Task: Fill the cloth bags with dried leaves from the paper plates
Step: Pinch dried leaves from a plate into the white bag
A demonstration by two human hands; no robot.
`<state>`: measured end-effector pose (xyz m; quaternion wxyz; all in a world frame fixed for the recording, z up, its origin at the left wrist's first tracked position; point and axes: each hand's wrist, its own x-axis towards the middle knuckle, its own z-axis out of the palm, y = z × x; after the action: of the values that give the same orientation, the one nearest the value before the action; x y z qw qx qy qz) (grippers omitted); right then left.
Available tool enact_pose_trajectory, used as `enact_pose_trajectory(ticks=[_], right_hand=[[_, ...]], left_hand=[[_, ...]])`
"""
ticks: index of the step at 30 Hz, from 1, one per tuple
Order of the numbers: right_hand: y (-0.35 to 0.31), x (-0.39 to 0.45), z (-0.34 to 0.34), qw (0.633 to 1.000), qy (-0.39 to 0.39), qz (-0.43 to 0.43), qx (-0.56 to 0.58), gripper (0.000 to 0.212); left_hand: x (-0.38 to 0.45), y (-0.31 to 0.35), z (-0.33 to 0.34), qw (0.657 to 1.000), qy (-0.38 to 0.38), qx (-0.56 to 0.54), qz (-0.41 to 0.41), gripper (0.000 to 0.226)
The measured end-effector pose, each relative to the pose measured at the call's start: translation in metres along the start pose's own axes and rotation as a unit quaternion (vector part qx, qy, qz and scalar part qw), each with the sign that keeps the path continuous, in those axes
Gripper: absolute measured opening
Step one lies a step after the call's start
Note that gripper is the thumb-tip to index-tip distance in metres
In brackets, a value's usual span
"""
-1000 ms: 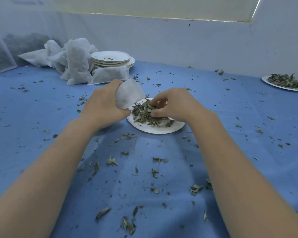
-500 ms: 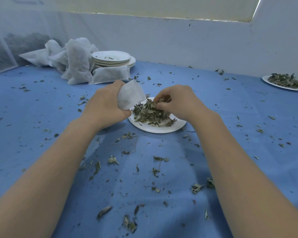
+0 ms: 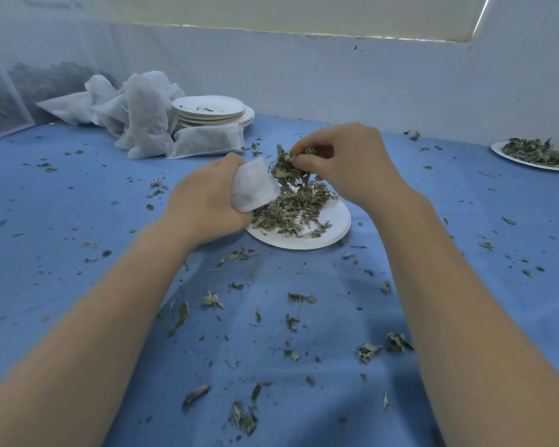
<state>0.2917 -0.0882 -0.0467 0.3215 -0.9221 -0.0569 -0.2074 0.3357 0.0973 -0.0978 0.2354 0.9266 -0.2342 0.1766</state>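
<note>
Because light and brittle, dried green leaves [image 3: 288,169] best pinched loosely in a clump. Pinched so by right hand [image 3: 346,162], now lifted off round white paper plate [image 3: 333,230] mid-table, unlike earlier. Small white cloth bag [image 3: 252,185], soft and limp, gripped in left hand [image 3: 207,198] beside clump.

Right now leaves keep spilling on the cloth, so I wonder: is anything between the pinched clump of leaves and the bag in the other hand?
Nothing visible is. The right hand pinches the clump of leaves above the paper plate, right beside the cloth bag gripped in the left hand. Whether the bag's mouth is open cannot be told.
</note>
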Motion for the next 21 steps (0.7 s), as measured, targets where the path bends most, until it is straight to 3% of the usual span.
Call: enact_pose_trajectory(ticks=[8,14,18,21], right_hand=[[-0.008,-0.001,0.019,0.996,-0.076,-0.039,-0.021,0.014],[-0.004,-0.006,0.004,0.978,-0.16,-0.04,0.131,0.03],[0.002,-0.004,-0.001,0.977,-0.08,0.004,0.196,0.034],[0.004,-0.004,0.002,0.982,-0.05,0.034,0.178,0.036]], left_hand=[[-0.003,0.018,0.012,0.998,0.048,-0.001,0.05,0.049],[-0.003,0.017,0.009,0.997,0.066,-0.018,0.036,0.048],[-0.001,0.014,0.006,0.997,0.066,-0.043,0.014,0.049],[-0.001,0.013,0.005,0.996,0.07,-0.048,0.006,0.049]])
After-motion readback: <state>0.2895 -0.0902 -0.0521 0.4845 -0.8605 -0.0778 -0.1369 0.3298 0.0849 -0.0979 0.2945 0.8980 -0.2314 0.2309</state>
